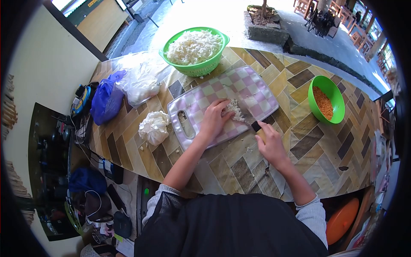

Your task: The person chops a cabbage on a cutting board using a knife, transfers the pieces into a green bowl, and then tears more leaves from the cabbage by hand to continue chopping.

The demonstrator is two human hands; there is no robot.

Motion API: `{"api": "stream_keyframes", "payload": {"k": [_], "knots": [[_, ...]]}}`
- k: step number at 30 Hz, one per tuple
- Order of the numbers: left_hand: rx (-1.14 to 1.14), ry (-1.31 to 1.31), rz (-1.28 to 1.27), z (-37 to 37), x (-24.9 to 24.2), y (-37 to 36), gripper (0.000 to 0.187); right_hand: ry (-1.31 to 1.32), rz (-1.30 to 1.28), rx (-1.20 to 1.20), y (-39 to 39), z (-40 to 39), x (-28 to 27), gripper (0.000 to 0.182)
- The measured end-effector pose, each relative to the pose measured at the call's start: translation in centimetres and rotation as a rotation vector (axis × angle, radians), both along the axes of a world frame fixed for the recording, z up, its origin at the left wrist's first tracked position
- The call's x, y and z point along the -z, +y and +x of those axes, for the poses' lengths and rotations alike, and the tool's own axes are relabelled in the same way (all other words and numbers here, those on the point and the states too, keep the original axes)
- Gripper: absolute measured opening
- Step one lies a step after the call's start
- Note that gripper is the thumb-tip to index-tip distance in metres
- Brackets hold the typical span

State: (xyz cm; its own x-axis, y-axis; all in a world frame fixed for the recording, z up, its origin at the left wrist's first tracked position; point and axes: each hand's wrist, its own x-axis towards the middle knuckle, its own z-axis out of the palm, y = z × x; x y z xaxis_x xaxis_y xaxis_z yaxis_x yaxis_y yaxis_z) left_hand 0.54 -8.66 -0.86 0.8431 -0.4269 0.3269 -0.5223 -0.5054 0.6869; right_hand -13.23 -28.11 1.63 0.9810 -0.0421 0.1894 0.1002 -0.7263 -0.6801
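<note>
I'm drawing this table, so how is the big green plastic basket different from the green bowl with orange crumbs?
The green plastic basket has side handles and little holes; the green bowl shows neither.
The basket is heaped with white shreds, but the bowl holds a lower pile of orange crumbs.
The basket looks wider than the bowl.
Both are green and round.

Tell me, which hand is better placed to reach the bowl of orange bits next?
Probably the right hand: it is nearer the bowl, though gripping a knife; the left hand rests on white shreds.
</note>
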Motion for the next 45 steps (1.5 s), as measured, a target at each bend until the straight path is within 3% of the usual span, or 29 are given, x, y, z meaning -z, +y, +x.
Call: {"api": "stream_keyframes", "payload": {"k": [2,8,11,17,26,33,40,45], "knots": [[-0.017,0.049,-0.041,-0.1,-0.1,-0.2,0.04,-0.04,0.073,0.009,1.0,0.1,0.5,0.044],[-0.008,0.093,-0.137,-0.2,-0.5,-0.4,0.033,0.267,0.454,0.067,0.4,0.6,0.7,0.042],[0.034,0.01,-0.142,0.1,-1.5,-0.5,0.031,0.291,0.575,0.065,0.1,0.6,-0.8,0.041],[0.088,0.029,-0.115,-0.2,-5.4,0.0,0.03,0.323,0.621,0.043,-0.6,0.6,-4.5,0.038],[-0.037,-0.015,-0.077,-1.2,-8.1,3.9,0.032,0.413,0.684,-0.137,0.7,2.2,-7.8,0.041],[-0.139,-0.14,-0.029,2.7,-14.6,7.6,0.031,0.336,0.63,-0.333,2.7,8.7,-13.3,0.04],[-0.152,-0.284,-0.034,12.8,-17.3,7.0,0.034,0.216,0.496,-0.267,3.3,17.5,-16.2,0.043],[-0.145,-0.272,0.059,19.0,-15.0,5.7,0.046,-0.169,-0.064,-0.187,3.3,22.0,-13.4,0.044]]}}
